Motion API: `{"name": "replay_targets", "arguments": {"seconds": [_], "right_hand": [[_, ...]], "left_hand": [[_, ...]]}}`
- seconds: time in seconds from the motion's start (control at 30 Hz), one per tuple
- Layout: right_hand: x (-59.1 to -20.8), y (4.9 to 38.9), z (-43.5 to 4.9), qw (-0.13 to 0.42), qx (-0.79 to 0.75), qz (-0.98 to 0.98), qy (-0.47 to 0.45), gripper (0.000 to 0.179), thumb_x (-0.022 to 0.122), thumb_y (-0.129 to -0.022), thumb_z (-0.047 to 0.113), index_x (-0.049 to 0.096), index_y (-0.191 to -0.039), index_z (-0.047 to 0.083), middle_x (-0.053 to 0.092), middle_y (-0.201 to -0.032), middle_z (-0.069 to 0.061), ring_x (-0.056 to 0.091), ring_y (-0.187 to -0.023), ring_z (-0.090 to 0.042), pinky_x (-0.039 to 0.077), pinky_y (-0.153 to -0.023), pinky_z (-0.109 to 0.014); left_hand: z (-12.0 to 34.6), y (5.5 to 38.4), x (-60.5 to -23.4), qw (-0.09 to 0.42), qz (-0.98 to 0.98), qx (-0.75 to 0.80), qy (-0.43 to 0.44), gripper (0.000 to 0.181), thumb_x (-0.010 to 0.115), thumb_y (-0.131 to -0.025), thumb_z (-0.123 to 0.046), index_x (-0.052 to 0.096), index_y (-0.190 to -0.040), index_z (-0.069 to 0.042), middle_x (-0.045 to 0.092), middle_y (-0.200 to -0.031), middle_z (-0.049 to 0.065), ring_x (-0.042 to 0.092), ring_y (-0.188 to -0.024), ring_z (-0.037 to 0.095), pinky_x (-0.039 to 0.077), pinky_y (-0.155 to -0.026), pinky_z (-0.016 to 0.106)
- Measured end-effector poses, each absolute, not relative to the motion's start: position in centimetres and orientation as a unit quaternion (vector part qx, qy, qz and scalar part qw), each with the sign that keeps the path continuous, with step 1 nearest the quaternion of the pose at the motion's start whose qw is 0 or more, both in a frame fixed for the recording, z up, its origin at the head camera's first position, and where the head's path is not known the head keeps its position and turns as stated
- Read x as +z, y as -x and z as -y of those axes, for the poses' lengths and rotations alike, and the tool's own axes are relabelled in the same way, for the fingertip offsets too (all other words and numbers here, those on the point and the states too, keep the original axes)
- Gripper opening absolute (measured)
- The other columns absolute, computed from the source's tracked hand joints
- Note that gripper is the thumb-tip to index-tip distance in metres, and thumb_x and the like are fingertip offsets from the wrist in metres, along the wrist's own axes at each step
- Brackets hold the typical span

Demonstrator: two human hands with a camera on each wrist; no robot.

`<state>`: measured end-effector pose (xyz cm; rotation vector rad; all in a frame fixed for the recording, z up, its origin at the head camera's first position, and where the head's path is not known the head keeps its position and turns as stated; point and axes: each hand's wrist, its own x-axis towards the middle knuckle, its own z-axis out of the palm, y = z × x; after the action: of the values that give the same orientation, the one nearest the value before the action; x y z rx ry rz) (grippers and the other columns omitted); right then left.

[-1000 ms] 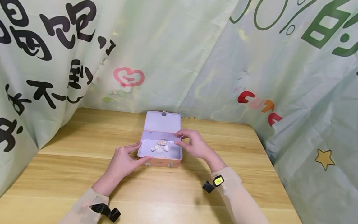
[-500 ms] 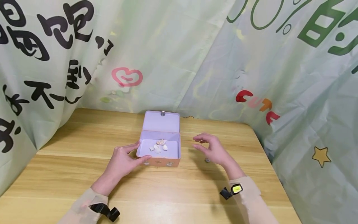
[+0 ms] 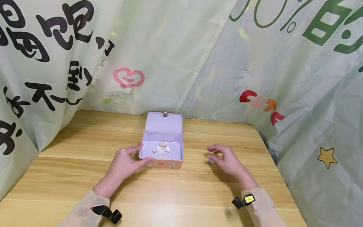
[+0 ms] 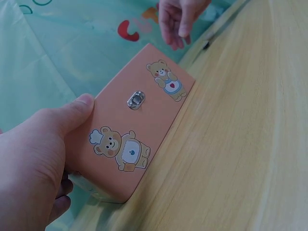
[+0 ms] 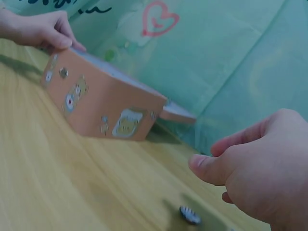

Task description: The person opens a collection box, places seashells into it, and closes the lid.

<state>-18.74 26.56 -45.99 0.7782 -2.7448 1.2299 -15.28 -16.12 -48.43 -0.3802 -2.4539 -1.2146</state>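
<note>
An orange-pink tin box with bear pictures and a lavender inside stands on the table, its lid tipped back. Several pale seashells lie on its floor. My left hand grips the box's left front corner, thumb on the front wall and fingers along the side. My right hand hovers to the right of the box, fingers loosely bent with nothing between them. Just below its fingertips a small dark-and-white striped shell lies on the wood.
The wooden table runs back to a printed cloth curtain close behind the lid. More curtain hangs along both sides. A metal clasp sits on the box's front. Each wrist wears a small black camera.
My right hand has left the box's right rim and moved right, lowering over the striped shell. The left hand keeps its hold on the box.
</note>
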Motion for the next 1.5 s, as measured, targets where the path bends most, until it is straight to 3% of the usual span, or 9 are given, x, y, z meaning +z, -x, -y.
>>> {"name": "replay_targets", "arguments": {"seconds": [0.2, 0.37, 0.6, 0.87, 1.13, 1.5], "right_hand": [[-47.1, 18.5, -27.6, 0.004, 0.384, 0.890, -0.247, 0.032, 0.083, -0.091, 0.002, 0.074, -0.121, -0.002, 0.074, -0.119, -0.011, 0.070, -0.110, -0.032, 0.058, -0.093, -0.053], [-47.7, 18.1, -28.1, -0.023, 0.376, 0.894, -0.243, 0.033, 0.082, -0.093, 0.004, 0.072, -0.124, -0.001, 0.073, -0.118, -0.007, 0.069, -0.112, -0.025, 0.056, -0.098, -0.051], [-48.3, 17.9, -28.5, 0.002, 0.338, 0.901, -0.273, 0.029, 0.084, -0.091, 0.004, 0.075, -0.119, 0.002, 0.072, -0.111, -0.002, 0.068, -0.103, -0.020, 0.057, -0.089, -0.044], [-49.0, 18.1, -28.7, 0.002, 0.315, 0.906, -0.283, 0.022, 0.078, -0.096, 0.002, 0.076, -0.117, 0.007, 0.067, -0.107, 0.004, 0.062, -0.099, -0.015, 0.054, -0.084, -0.036], [-48.7, 18.2, -28.5, 0.010, 0.324, 0.907, -0.269, 0.020, 0.073, -0.098, -0.002, 0.075, -0.117, 0.002, 0.062, -0.106, 0.002, 0.060, -0.096, -0.015, 0.054, -0.080, -0.031], [-45.8, 19.0, -27.1, 0.013, 0.383, 0.879, -0.286, 0.021, 0.069, -0.100, -0.005, 0.071, -0.121, -0.006, 0.072, -0.112, -0.014, 0.069, -0.104, -0.023, 0.058, -0.091, -0.048]], "left_hand": [[16.0, 15.2, -48.3, 0.191, 0.872, -0.431, 0.135, 0.085, 0.095, -0.074, -0.056, 0.071, -0.126, 0.007, 0.069, -0.127, 0.018, 0.065, -0.120, 0.045, 0.055, -0.097, 0.057], [16.1, 15.2, -48.4, 0.195, 0.872, -0.428, 0.136, 0.085, 0.095, -0.074, -0.055, 0.071, -0.126, 0.007, 0.069, -0.126, 0.018, 0.066, -0.119, 0.043, 0.057, -0.096, 0.056], [16.1, 15.2, -48.4, 0.190, 0.874, -0.427, 0.133, 0.086, 0.094, -0.074, -0.057, 0.071, -0.127, 0.007, 0.069, -0.128, 0.017, 0.067, -0.119, 0.042, 0.054, -0.098, 0.056], [16.1, 15.2, -48.4, 0.190, 0.874, -0.427, 0.132, 0.086, 0.094, -0.074, -0.056, 0.071, -0.127, 0.007, 0.069, -0.129, 0.016, 0.067, -0.119, 0.042, 0.054, -0.098, 0.057], [16.0, 15.2, -48.4, 0.194, 0.874, -0.426, 0.133, 0.085, 0.095, -0.074, -0.055, 0.071, -0.126, 0.007, 0.069, -0.128, 0.017, 0.067, -0.119, 0.042, 0.054, -0.099, 0.057], [16.0, 15.2, -48.5, 0.194, 0.873, -0.426, 0.134, 0.085, 0.094, -0.075, -0.056, 0.070, -0.126, 0.008, 0.069, -0.128, 0.017, 0.067, -0.118, 0.042, 0.054, -0.098, 0.057]]}}
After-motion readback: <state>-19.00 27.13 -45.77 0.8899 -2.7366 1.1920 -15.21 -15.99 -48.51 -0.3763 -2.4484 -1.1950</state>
